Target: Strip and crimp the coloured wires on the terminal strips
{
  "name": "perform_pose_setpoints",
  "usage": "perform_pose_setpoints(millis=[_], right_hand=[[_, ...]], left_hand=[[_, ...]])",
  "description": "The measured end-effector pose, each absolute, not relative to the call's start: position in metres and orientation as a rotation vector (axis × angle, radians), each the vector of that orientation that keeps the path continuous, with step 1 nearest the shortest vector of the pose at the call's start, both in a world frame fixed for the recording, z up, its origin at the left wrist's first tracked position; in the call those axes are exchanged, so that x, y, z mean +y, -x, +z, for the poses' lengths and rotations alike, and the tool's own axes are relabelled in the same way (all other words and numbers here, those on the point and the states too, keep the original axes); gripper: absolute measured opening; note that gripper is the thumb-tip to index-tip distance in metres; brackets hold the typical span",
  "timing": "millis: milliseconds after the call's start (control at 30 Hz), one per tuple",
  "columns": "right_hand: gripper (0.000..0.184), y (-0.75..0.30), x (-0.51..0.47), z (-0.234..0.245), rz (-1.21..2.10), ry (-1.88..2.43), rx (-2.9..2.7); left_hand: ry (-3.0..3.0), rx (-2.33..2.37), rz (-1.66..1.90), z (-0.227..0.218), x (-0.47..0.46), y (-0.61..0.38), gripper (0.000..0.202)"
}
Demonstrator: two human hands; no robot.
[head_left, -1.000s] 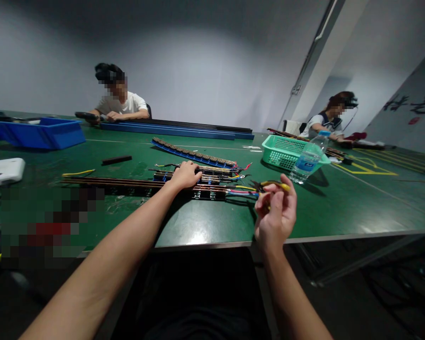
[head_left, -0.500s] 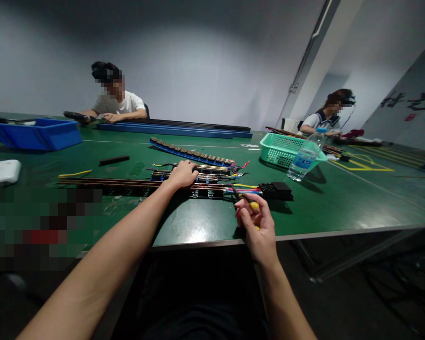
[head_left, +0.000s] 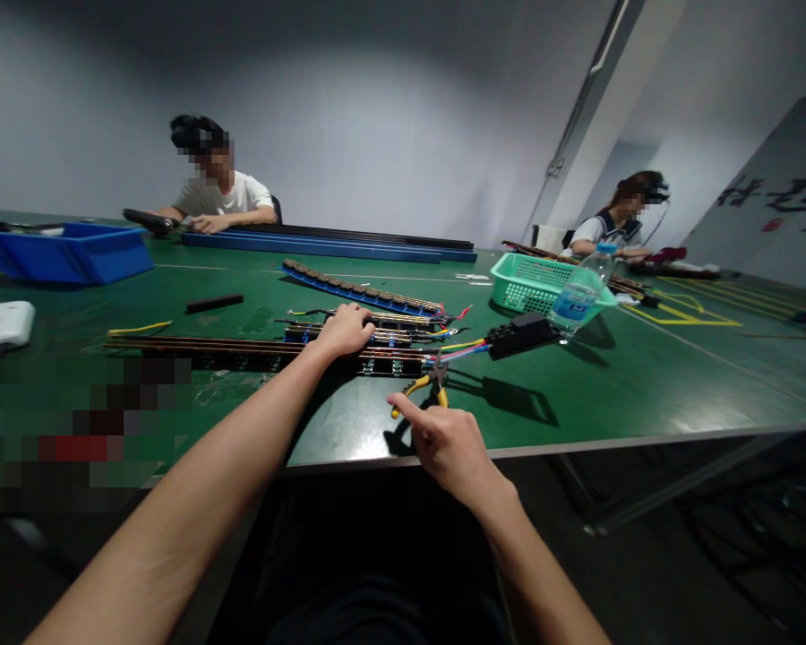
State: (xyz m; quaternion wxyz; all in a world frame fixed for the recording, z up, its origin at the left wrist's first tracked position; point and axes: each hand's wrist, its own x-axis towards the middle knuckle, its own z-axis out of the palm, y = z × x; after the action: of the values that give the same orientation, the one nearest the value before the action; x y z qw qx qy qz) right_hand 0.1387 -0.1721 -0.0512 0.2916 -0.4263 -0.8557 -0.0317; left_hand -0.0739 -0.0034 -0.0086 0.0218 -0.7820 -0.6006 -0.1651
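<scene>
My left hand (head_left: 347,331) reaches over a long black power rail (head_left: 269,352) with copper-coloured strips, its fingers curled down on it. In my right hand (head_left: 449,443) is a pair of pliers (head_left: 438,381) with yellow handles, spread apart. Their jaws point up at coloured wires (head_left: 466,350) at the rail's right end. These wires run to a black connector block (head_left: 520,335), raised off the table with its shadow below. Shorter rail pieces (head_left: 403,320) lie just behind the long rail, partly covered by my left hand.
A curved blue rail piece (head_left: 363,288) lies farther back. To the right stand a green basket (head_left: 520,285) and a water bottle (head_left: 578,300). A blue bin (head_left: 84,255) is at left, with a black bar (head_left: 213,304) nearby. Two people sit across the table (head_left: 678,385).
My right hand has turned over and swung left, bringing the pliers' jaws up to the wires. The connector block has lifted off the table. My left hand has stayed in place.
</scene>
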Motion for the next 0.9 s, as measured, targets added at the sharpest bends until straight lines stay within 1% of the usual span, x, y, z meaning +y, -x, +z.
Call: perform_pose_setpoints(millis=[67,233,267,367,433,533,600,667,767,900], right_hand=[[0.059,-0.142,-0.175,-0.049,-0.012,1.141,-2.294],[0.037,-0.146,-0.181,-0.047,0.423,1.072,-2.016],[0.036,-0.146,-0.181,-0.047,0.494,1.057,-1.95],[0.039,-0.146,-0.177,-0.045,0.678,0.991,-1.805],[0.034,-0.143,-0.172,-0.045,0.764,0.966,-1.704],[0.026,-0.136,-0.162,-0.044,0.8,1.017,-1.591],[0.028,-0.131,-0.157,-0.043,0.821,1.066,-1.564],[0.035,-0.129,-0.152,-0.04,0.901,1.063,-1.486],[0.047,-0.131,-0.148,-0.035,1.054,0.952,-1.189],[0.059,-0.135,-0.145,-0.028,1.172,0.787,-0.856]], left_hand=[[2.425,-1.863,-0.501,-0.009,-0.004,0.074,0.045],[2.44,-1.852,-0.489,-0.008,-0.003,0.074,0.046],[2.438,-1.848,-0.487,-0.008,-0.003,0.074,0.045],[2.435,-1.843,-0.483,-0.008,-0.002,0.074,0.044],[2.442,-1.84,-0.496,-0.008,-0.003,0.074,0.044],[2.449,-1.842,-0.51,-0.008,-0.003,0.074,0.043],[2.447,-1.847,-0.517,-0.008,-0.003,0.074,0.042],[2.449,-1.848,-0.534,-0.008,-0.002,0.074,0.042],[2.454,-1.845,-0.547,-0.01,-0.001,0.075,0.043],[2.456,-1.833,-0.559,-0.01,0.0,0.075,0.043]])
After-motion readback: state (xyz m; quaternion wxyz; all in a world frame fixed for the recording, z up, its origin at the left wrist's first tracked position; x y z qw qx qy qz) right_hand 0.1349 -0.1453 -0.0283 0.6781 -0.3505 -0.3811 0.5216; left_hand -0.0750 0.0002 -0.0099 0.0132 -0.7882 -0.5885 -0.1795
